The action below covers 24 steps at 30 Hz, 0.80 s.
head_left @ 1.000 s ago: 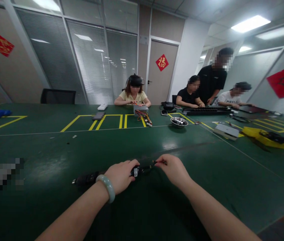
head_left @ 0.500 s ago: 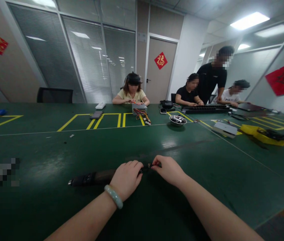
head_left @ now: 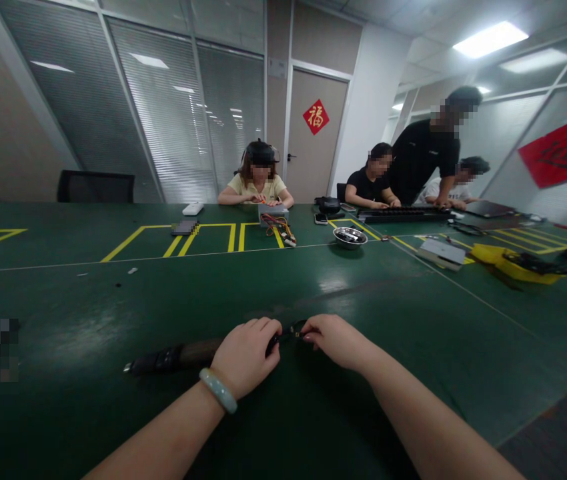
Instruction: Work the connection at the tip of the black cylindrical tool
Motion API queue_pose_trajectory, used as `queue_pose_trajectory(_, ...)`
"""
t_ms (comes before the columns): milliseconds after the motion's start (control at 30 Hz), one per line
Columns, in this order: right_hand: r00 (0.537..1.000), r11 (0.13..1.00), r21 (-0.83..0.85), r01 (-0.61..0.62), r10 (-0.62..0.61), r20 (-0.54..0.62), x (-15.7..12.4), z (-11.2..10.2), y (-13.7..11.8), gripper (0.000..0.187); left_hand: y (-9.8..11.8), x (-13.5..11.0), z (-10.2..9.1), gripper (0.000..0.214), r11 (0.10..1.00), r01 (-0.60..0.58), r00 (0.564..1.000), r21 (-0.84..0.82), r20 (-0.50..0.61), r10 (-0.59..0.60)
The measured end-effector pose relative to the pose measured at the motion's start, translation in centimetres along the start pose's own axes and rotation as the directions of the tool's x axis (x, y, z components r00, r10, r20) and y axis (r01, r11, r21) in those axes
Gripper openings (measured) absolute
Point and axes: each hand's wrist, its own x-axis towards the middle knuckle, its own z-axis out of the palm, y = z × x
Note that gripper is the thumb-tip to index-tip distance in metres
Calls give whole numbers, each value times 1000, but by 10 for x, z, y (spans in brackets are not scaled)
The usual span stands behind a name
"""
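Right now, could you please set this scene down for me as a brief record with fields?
left hand: gripping a dark cylindrical tool at the end opposite its silver tip
right hand: pinching a thin dark cord
surface: green table with yellow markings
across: person at a grey box with coloured wires
also there: metal bowl

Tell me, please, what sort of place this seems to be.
Probably an office room used as a workshop: the green table has yellow lines marked on it, a grey box trails coloured wires, and glass partitions stand behind.
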Motion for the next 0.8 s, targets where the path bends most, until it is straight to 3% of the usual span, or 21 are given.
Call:
queue_pose_trajectory(467, 1000, 1000, -27, -3, 3, -9, 4, 1, 1, 20, -1, 1, 0, 13, 998, -56, 998, 8, -25, 56)
queue_pose_trajectory(600, 981, 1000, -29, -3, -2, -193, 5, 3, -1, 18, -1, 1, 0, 12, 998, -55, 998, 10, -22, 56)
queue_pose_trajectory(700, 927, 998, 10, -57, 56, -371, 8, -1, 1, 18, 0, 1, -1, 11, 999, -40, 999, 12, -15, 40)
queue_pose_trajectory(800, 871, 992, 80, -94, 121, -476, 14, -8, 10, 19, 1, 0, -2, 13, 999, -29, 1000, 25, -1, 29)
